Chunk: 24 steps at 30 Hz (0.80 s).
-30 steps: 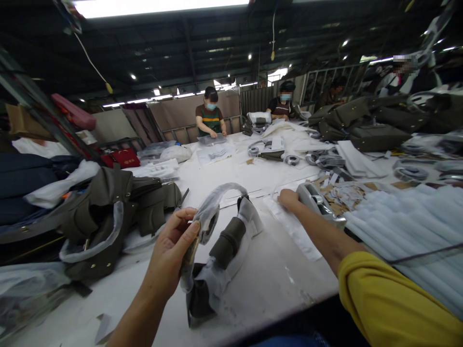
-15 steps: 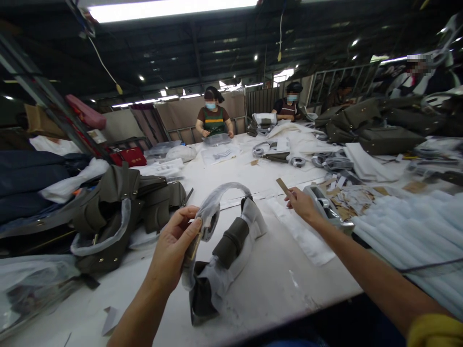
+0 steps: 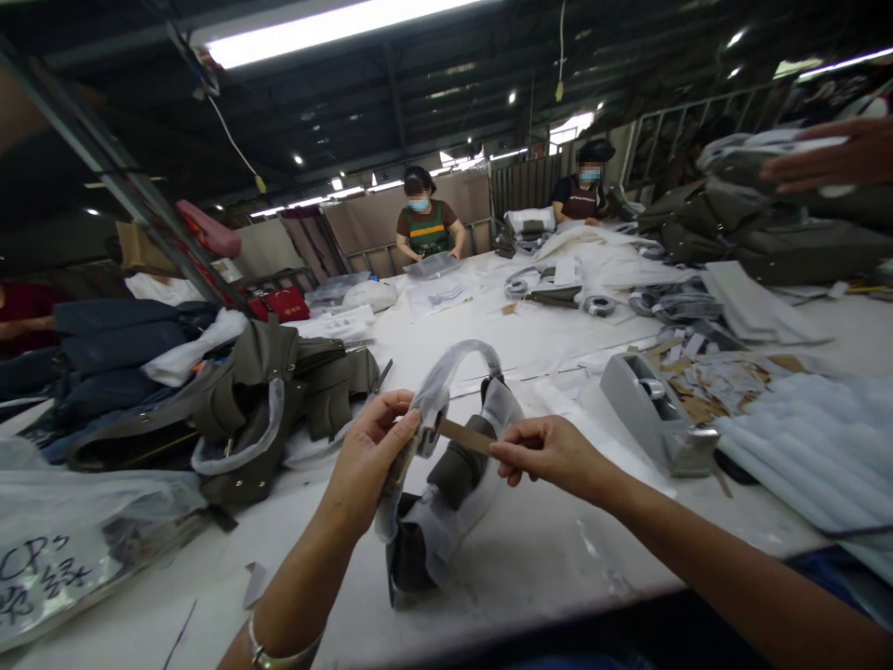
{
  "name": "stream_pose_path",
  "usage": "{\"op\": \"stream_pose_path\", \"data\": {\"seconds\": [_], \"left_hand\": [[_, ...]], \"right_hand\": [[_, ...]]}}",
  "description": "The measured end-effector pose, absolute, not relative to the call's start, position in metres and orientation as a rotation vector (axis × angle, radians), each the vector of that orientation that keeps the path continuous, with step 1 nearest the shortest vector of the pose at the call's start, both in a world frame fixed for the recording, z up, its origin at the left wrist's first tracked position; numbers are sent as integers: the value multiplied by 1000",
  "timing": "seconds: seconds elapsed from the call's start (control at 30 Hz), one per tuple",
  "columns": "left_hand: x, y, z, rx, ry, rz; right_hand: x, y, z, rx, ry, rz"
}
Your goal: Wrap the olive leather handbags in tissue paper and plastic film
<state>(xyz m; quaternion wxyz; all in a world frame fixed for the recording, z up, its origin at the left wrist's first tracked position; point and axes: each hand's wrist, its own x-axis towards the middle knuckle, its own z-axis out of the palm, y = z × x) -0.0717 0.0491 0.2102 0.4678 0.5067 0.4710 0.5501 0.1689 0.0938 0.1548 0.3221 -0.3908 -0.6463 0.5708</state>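
a dim workshop: dark beamed ceiling (image 3: 446, 84), one long fluorescent light (image 3: 335, 28), metal railings (image 3: 670, 140) behind a white table (image 3: 530, 558).

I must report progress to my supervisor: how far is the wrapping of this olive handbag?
Done: the olive-green handbag lies on the white table in a white foam sheet, its clear-wrapped arched handle covered. In hand: the left hand pinches that handle's wrap, and the right hand holds a short brown tape strip to it. Left: the strip is not yet pressed flat.
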Motion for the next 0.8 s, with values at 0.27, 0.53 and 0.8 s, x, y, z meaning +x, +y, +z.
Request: {"op": "stream_pose_path", "data": {"seconds": [0.27,0.53,0.8], "left_hand": [[-66,43,212,1295,1165,1270],[-66,37,219,1453,1238,1232],[-70,37,217,1690,1286,1300]], "right_hand": [[132,99,165,-851,-1637,1554],[116,92,180,-678,-1387,1817],[116,79,195,-617,-1457,1720]]}}
